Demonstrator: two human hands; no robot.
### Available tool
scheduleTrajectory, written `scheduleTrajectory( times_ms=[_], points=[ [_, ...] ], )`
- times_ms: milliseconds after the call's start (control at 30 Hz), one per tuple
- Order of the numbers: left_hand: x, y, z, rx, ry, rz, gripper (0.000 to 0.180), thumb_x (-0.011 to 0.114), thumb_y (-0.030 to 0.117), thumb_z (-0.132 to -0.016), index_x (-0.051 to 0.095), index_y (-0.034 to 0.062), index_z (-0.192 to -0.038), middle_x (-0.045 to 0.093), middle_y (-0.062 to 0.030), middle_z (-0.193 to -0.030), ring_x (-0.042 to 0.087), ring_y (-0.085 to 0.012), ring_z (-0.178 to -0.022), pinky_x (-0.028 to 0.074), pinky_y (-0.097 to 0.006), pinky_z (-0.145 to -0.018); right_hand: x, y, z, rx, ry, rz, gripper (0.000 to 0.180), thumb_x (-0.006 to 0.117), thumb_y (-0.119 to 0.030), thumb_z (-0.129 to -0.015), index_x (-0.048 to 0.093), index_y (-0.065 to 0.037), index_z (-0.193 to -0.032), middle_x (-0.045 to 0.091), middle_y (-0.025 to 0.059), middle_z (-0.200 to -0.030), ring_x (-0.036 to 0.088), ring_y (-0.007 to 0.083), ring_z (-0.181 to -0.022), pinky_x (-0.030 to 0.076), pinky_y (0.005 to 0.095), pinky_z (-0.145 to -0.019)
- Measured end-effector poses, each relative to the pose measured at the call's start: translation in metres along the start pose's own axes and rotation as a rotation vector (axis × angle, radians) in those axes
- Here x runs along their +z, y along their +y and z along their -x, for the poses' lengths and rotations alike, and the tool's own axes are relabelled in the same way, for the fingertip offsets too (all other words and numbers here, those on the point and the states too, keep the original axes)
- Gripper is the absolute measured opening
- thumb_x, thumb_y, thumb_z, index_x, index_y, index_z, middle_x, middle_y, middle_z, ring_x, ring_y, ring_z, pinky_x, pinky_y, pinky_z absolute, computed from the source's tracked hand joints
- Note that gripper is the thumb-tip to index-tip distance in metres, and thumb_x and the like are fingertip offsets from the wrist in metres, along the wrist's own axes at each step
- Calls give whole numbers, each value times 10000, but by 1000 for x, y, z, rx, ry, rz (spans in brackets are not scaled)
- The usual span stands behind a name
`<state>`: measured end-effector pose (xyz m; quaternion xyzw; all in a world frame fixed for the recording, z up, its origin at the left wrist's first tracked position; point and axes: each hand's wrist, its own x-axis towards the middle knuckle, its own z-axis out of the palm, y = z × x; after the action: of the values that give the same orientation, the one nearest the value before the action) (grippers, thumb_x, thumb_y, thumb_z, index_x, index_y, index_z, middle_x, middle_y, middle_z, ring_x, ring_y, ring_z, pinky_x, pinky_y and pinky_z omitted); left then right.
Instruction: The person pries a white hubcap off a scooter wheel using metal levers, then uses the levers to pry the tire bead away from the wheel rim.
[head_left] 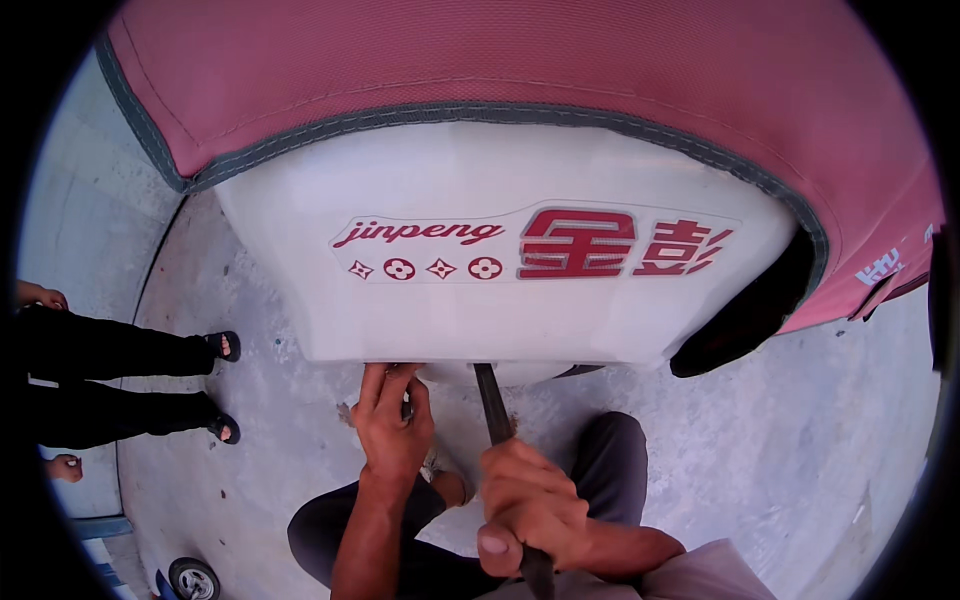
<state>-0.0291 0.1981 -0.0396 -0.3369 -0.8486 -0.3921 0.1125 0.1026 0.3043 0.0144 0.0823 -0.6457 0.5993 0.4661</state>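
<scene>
Right hand [530,510] grips dark bar [492,402] pointing up under white panel [500,330]

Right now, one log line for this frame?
left hand: gripping lower edge of white panel | right hand: holding dark tool under panel | bystander: left

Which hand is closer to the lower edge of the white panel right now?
Left. The left hand has its fingers up at the white panel lower edge; the right hand sits lower, gripping the dark tool handle.
</scene>
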Motion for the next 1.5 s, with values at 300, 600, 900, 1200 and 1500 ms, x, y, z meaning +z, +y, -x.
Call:
scheduleTrajectory(
  times_ms=[300, 600, 900, 1200, 1500],
  points=[
    [-3, -4, 6, -39, -20, 22, 219, 618, -178, -835, 691, -52, -999, 660, -89, -1090, 416, -76, -550, 332, -267, -478, 0, -1, -6, -5, -8, -22, 240, 646, -24, -945, 506, -3, -752, 504, 87, -645, 508, 260, -551, 458, 409, -571],
    [-45, 51, 27, 201, -26, 369, 170, 589, 55, -913, 591, 13, -1078, 634, -208, -1057, 567, -165, -710, 460, -287, -590, 1, 5, -2, -10, 35, 89, 237, 711, -66, -910, 524, -21, -771, 543, 116, -702, 534, 289, -591, 454, 404, -583],
    [-58, 109, 20, 107, 150, 565, 252, 382, 297, -1068, 457, 72, -1153, 428, -193, -1388, 544, -248, -1093, 450, -383, -985, 6, -4, -5, 221, -63, 298, 575, 763, -66, -788, 508, 5, -1298, 468, 239, -1345, 509, 458, -1197, 426, 518, -999],
    [-28, 110, 12, 238, -144, 897, 413, 423, 309, -1101, 627, -18, -955, 680, -175, -888, 585, -318, -988, 390, -588, -1082, -8, 3, 33, 240, -9, 437, 745, 681, -135, -934, 296, 7, -1556, 363, 273, -1512, 548, 470, -1259, 571, 468, -837],
    [-22, 109, 5, 397, -58, 850, 361, 467, 306, -1099, 614, 3, -970, 635, -145, -861, 572, -286, -889, 469, -583, -980, -48, -24, 120, 747, -193, 296, 277, 639, -179, -1002, 608, -26, -1231, 673, 211, -831, 685, 421, -757, 534, 459, -689]
  ],
)
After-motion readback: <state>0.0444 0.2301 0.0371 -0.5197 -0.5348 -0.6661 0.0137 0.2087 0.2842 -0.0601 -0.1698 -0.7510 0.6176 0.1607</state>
